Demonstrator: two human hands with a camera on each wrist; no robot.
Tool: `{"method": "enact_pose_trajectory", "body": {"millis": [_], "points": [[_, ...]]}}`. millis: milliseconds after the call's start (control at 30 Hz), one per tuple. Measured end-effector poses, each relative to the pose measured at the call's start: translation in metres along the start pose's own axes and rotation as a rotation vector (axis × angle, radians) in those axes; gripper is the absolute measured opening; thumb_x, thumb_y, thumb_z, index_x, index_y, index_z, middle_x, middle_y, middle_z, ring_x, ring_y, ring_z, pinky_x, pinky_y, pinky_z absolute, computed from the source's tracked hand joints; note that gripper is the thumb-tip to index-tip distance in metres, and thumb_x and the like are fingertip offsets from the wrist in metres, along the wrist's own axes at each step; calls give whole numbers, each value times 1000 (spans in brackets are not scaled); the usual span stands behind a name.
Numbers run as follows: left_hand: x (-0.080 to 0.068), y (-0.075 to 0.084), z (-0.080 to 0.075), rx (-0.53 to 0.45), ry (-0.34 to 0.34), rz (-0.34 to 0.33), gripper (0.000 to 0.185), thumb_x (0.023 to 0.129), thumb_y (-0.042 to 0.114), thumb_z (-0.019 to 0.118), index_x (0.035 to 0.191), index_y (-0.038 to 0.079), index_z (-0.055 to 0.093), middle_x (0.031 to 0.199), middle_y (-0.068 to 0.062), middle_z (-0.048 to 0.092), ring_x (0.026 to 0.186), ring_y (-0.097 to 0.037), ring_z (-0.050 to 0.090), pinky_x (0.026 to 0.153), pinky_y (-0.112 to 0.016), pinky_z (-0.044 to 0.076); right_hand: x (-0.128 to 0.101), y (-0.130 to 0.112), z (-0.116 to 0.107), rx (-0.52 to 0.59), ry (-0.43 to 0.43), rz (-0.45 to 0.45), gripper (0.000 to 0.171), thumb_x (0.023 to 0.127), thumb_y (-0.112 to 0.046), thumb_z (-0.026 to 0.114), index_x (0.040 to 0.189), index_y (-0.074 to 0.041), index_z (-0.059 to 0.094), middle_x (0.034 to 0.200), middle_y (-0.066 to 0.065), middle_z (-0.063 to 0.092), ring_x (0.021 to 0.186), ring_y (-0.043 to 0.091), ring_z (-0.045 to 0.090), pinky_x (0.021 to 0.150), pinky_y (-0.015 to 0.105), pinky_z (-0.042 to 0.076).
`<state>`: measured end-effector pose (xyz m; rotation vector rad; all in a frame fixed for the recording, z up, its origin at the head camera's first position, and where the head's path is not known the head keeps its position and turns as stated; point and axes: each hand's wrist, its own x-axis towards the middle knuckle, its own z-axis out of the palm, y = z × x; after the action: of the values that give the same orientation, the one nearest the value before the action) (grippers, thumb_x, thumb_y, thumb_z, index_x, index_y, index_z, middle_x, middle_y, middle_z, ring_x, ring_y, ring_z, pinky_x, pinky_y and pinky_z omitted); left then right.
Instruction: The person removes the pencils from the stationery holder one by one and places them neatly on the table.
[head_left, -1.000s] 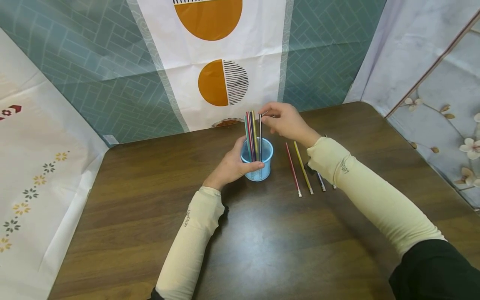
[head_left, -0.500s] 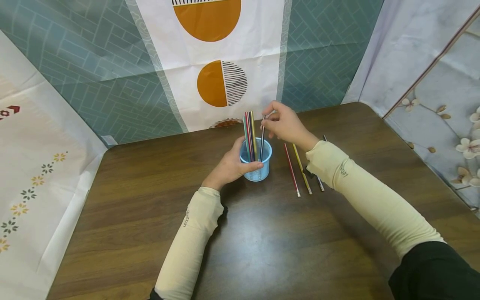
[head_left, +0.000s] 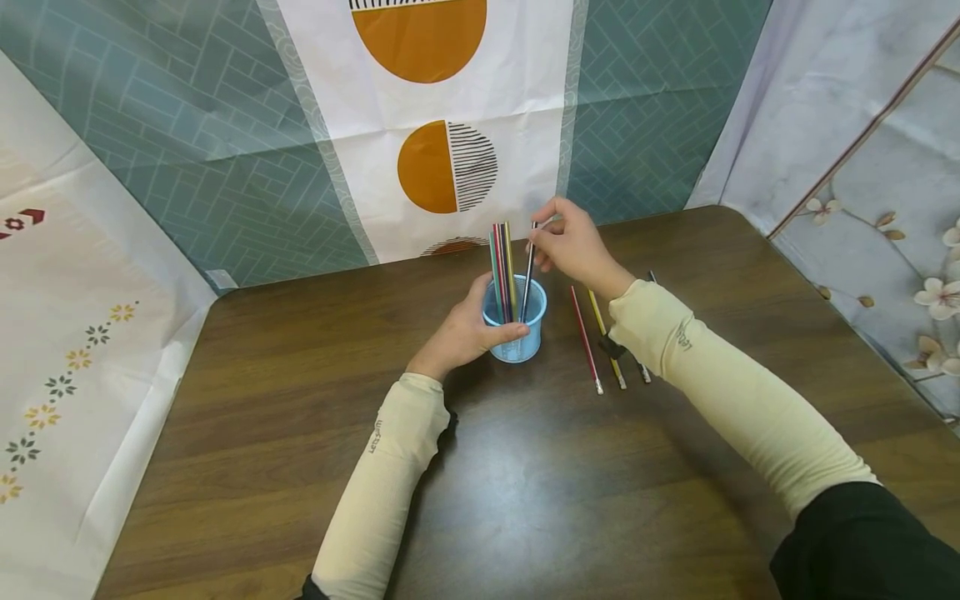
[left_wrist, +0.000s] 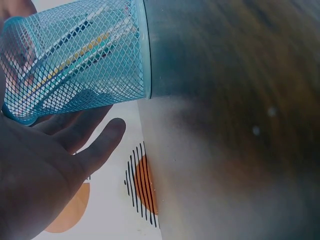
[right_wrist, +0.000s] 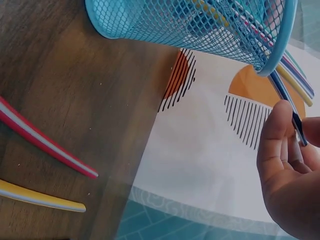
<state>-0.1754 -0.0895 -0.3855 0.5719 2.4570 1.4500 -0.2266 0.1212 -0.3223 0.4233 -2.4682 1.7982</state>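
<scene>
Left hand: the left hand [head_left: 461, 333] wraps round the near side of the blue mesh cup [head_left: 516, 332], thumb across the front, fingers curled behind; in the left wrist view the palm lies against the mesh.
Cup: stands upright on the brown table [head_left: 525, 492], mid-table. Judged light, thin wire mesh, likely to tip or slide if not steadied; best held low round the wall, as it is now.
Pencils in cup: a bunch of coloured pencils [head_left: 502, 267] stands upright against the left inner wall.
Dark pencil: the dark pencil [head_left: 528, 271] leans with its lower end inside the cup, top end pinched between thumb and fingertips of the right hand [head_left: 573, 246].
Handling: pencil judged stiff, slim, light, smooth-lacquered, so it may slip; a pinch near the top end suits it.
Loose pencils: a red pencil [head_left: 584, 339] and a yellow pencil [head_left: 606, 340] lie side by side on the table just right of the cup.
Hidden: the right sleeve [head_left: 720, 392] covers more pencils beyond the yellow one; only ends show, count unclear.
Hard to make out: whether the dark pencil's tip touches the cup floor; it probably does, but mesh and rim hide it.
Far: patterned backdrop [head_left: 450, 125] behind the table edge.
</scene>
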Motion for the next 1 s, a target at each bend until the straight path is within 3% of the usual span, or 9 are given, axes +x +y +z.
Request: {"method": "enact_pose_trajectory", "body": {"millis": [300,500,700,1000], "points": [[0,2,0,17,5,0,101,73,61,76,150,27,22,118,-3,60,103,-18,59,94,-38,46,5,0,-3,45,68,78,16,97,-6,59,108,-4,48,75,16,62,54,20,59,57,28,54],[0,1,0,14,3,5,100,73,62,76,150,28,22,117,-3,60,103,-18,60,93,-38,47,9,3,-8,167,102,134,18,96,-3,57,111,-1,46,79,15,64,54,17,59,57,29,54],[-1,1,0,12,3,2,99,73,62,76,149,29,23,116,-3,61,102,-18,60,93,-39,47,11,8,-12,258,137,191,14,97,-3,56,105,-6,45,84,21,65,54,17,59,55,27,53],[0,0,0,6,-2,-6,99,73,62,76,149,28,23,115,-2,61,101,-19,60,93,-40,47,11,10,-21,416,167,266,16,97,-4,57,106,-7,44,79,12,61,57,17,60,62,27,55]]}}
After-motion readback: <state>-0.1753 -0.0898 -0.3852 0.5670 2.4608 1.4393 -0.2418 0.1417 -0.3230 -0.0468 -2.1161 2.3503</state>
